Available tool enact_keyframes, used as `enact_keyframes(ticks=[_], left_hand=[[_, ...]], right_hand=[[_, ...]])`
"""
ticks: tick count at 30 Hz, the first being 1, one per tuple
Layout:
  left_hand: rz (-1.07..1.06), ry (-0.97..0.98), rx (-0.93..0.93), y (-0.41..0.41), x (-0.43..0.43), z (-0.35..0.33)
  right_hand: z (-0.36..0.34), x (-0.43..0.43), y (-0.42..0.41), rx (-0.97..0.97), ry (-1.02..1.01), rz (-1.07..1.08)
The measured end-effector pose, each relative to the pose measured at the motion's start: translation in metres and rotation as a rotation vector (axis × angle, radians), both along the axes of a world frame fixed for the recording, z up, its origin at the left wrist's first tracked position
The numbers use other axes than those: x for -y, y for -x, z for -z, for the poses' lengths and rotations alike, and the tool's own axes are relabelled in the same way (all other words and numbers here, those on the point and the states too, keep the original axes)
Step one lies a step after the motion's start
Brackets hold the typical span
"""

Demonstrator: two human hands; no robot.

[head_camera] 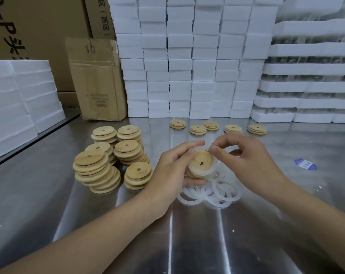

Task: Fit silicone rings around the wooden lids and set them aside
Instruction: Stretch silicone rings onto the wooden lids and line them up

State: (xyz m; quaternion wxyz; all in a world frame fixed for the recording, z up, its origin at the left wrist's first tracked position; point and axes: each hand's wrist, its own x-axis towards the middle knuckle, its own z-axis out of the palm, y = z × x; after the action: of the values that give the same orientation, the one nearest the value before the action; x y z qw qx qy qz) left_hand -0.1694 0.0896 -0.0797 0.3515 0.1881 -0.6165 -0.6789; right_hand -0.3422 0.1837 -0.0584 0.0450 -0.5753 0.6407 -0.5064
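- Along the far edge of the steel counter (pixel 49 204): a row of five lids (pixel 197 129), flat and apart from one another. Whether they carry rings is too small to tell.
- Left of the counter's middle: stacks of bare lids (pixel 108 157), round, each with a small centre hole. The stacks lean and touch one another.
- Counter middle, just beneath the hands: a loose pile of rings (pixel 213 192), translucent white and overlapping.
- Right side of the counter: a blue oval sticker (pixel 305 164), print unreadable.
- Back edge: a wall of white foam blocks (pixel 187 56), with stacked foam trays (pixel 310 86) to its right.
- Back-left corner: a worn cardboard box (pixel 98 80) marked "10", leaning against the foam blocks.
- Beyond the left edge: piled foam slabs (pixel 19 99), with large cartons (pixel 39 26) behind them, their lettering cut off by the frame.
- Hidden or unclear: the hands cover the upper part of the ring pile, what sits between the foam trays is blurred, and both arms run out of the frame at the bottom.
- Left hand (pixel 171 171): raised above the ring pile, fingers curled round a wooden lid (pixel 202 161) held tilted, its centre hole facing the camera.
- Right hand (pixel 246 157): thumb and forefinger pinch a silicone ring (pixel 199 173) at the lid's top edge, the other fingers loosely curled. The ring lies around the lid's rim.
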Motion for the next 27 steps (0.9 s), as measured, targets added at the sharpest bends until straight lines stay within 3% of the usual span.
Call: enact_keyframes(ticks=[18,27], left_hand=[[-0.086,0.149,-0.051,0.002,0.000,0.000],[-0.093,0.117,-0.028,0.000,0.002,0.000]], right_hand=[[-0.009,0.002,0.011,0.269,-0.064,-0.069],[-0.002,0.002,0.011,0.145,-0.119,-0.104]])
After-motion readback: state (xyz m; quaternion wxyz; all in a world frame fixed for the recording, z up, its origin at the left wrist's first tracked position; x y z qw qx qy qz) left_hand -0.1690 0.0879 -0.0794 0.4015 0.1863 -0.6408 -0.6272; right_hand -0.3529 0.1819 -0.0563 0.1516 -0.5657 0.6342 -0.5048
